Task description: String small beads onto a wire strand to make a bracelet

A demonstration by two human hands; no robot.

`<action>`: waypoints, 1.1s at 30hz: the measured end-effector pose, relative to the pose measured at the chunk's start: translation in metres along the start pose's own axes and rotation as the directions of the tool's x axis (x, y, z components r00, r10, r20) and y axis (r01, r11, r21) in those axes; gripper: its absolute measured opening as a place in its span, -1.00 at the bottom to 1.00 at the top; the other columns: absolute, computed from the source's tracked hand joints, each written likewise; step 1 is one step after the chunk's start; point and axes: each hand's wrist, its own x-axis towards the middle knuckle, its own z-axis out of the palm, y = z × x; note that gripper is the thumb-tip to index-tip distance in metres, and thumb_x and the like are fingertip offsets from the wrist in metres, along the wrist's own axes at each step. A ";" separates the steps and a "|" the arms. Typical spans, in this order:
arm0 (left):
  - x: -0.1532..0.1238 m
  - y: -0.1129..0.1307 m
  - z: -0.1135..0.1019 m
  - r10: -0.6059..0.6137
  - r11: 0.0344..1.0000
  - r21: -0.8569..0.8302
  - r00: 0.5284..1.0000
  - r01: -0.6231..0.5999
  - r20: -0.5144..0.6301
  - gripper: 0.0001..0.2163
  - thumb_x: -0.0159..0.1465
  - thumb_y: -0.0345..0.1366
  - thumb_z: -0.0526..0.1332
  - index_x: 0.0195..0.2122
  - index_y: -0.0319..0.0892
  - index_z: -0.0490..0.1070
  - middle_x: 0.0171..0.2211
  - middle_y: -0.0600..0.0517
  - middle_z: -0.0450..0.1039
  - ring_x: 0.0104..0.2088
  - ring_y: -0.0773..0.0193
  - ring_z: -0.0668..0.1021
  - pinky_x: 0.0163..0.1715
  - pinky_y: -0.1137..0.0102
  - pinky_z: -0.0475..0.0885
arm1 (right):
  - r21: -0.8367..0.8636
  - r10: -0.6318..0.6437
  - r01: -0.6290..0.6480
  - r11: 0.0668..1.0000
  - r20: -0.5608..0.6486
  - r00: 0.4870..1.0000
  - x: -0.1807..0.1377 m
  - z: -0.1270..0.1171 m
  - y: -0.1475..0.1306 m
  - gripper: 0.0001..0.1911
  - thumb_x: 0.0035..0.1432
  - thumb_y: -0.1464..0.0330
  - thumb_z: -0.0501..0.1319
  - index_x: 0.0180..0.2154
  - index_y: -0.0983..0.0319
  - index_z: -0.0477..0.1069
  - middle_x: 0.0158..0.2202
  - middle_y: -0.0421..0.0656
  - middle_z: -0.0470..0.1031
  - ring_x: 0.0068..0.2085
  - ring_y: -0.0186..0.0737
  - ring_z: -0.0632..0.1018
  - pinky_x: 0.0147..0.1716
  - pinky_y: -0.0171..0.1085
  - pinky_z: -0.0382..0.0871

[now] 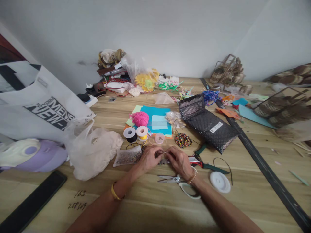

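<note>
Both hands are right up close, fingertips nearly meeting. The left hand [151, 157] is pinched in tight, and the right hand [179, 160] is pinching too, with a thin little piece [164, 152] between them, honestly too small to make out. Some scissors [170, 179] lie open just below the right hand, and a packet of beads [128, 156] sits beside the left. Past the fingers there's a black spool [130, 137] next to a yellow spool [142, 136], a colorful bead coil [183, 140] over to the right, then pink yarn [140, 119] and a black bubble mailer [209, 124] further out.
</note>
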 end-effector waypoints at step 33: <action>0.008 -0.010 -0.008 0.012 0.992 0.127 0.998 -0.021 0.069 -0.87 0.18 -0.51 0.19 -0.32 -0.20 0.49 -0.31 -0.04 0.55 -0.29 0.21 0.55 -0.23 0.35 0.44 | -0.201 0.038 -0.035 0.979 0.013 0.999 0.001 0.002 0.002 -0.88 0.25 0.42 0.13 -0.35 0.21 0.41 -0.36 -0.15 0.46 -0.36 -0.24 0.46 -0.41 -0.34 0.20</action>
